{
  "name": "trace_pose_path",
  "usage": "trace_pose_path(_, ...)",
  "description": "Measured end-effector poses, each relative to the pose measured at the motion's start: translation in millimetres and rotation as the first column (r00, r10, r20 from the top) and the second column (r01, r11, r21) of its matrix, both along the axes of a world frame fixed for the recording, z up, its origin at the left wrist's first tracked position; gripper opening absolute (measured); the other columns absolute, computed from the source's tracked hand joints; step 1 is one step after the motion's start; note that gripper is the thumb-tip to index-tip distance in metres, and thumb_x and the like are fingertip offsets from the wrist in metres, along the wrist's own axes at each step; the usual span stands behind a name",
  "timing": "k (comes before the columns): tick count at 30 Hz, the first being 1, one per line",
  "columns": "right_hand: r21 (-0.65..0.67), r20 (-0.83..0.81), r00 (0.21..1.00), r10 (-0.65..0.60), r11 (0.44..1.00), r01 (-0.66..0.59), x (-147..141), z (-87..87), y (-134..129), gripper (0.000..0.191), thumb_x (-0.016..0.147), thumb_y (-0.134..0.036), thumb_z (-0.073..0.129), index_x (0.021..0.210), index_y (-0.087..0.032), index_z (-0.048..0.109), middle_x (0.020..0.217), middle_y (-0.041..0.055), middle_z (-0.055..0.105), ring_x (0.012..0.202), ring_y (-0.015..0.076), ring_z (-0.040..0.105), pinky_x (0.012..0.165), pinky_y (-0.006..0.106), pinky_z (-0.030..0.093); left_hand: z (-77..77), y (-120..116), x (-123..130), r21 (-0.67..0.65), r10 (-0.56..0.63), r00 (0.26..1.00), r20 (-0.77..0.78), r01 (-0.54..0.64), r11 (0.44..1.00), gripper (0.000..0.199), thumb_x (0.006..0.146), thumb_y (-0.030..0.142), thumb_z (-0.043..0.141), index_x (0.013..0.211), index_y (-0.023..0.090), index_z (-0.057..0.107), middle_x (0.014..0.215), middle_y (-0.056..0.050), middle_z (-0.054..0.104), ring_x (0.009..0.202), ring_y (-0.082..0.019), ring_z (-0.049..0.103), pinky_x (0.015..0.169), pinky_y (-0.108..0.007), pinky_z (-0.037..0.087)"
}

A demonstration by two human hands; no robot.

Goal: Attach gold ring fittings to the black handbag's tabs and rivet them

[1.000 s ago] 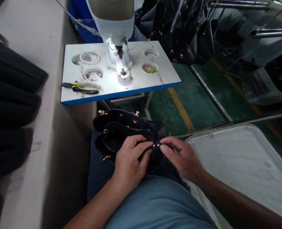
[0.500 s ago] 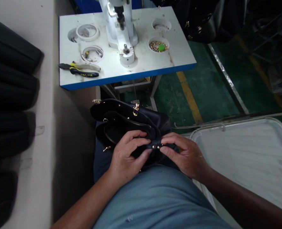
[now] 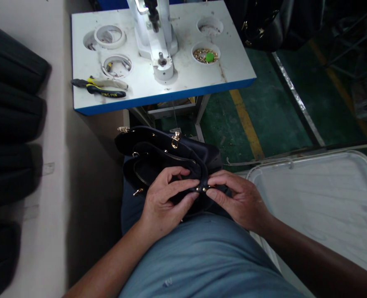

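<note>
Black bag [image 3: 161,159], lower centre, on the lap. Left hand [image 3: 163,203] and right hand [image 3: 244,200] pinch its edge beside gold studs [image 3: 204,189], thumbs and forefingers nearly closed. Versus a second ago, table [image 3: 143,87] sits higher; grips unchanged, so apparently same spot being worked.

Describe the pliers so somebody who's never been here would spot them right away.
Look past the dark bag to the white table with the blue front edge. On the table's left side, near that edge, the pliers lie in front of a round white cup. Unlike it, they have a dark nose and a black handle with yellow lettering.
</note>
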State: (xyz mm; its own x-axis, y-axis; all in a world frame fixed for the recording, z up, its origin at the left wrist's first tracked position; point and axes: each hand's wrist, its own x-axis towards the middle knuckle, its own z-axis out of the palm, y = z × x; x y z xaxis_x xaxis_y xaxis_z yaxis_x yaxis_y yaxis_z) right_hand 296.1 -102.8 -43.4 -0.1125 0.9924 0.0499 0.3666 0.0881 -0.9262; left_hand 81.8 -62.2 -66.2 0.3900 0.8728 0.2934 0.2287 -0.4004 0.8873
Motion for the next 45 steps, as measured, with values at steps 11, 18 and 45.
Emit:
trace_pose_path(11,-0.035,0.004,0.999,-0.043,0.998,0.043,-2.9,0.2,1.7,0.006,0.092,-0.021,0.071,0.097,-0.021,0.071,0.093,-0.0002,0.073,0.088,0.0126,0.068,0.080,0.025,0.052,0.9,2.2,-0.5,-0.028,0.010,1.000,-0.013,-0.010,1.000,0.028,0.085,0.012,0.079,0.111,0.022,0.075,0.119,-0.006,0.068,0.110,-0.015,0.067,0.095,-0.029,0.056)
trace_pose_path(18,-0.079,-0.020,0.998,-0.056,0.995,0.054,-6.0,3.0,2.8,0.005,0.092,-0.022,0.071,0.097,-0.021,0.071,0.092,0.0000,0.073,0.086,0.0132,0.067,0.079,0.026,0.051,1.5,0.1,-1.5,0.081,0.031,0.998,-0.053,-0.027,0.996,0.030,0.086,0.010,0.077,0.114,0.022,0.074,0.123,-0.008,0.067,0.112,-0.017,0.067,0.092,-0.030,0.057)
trace_pose_path(45,-0.001,-0.028,0.999,-0.017,1.000,0.017,-5.4,-0.7,4.7,0.006,0.093,-0.020,0.070,0.099,-0.022,0.072,0.094,0.0026,0.074,0.088,0.0155,0.069,0.081,0.029,0.055,3.7,0.7,-3.3,0.165,0.068,0.991,-0.112,-0.049,0.985,0.020,0.085,0.016,0.081,0.104,0.018,0.076,0.113,-0.008,0.076,0.101,-0.017,0.074,0.088,-0.029,0.063)
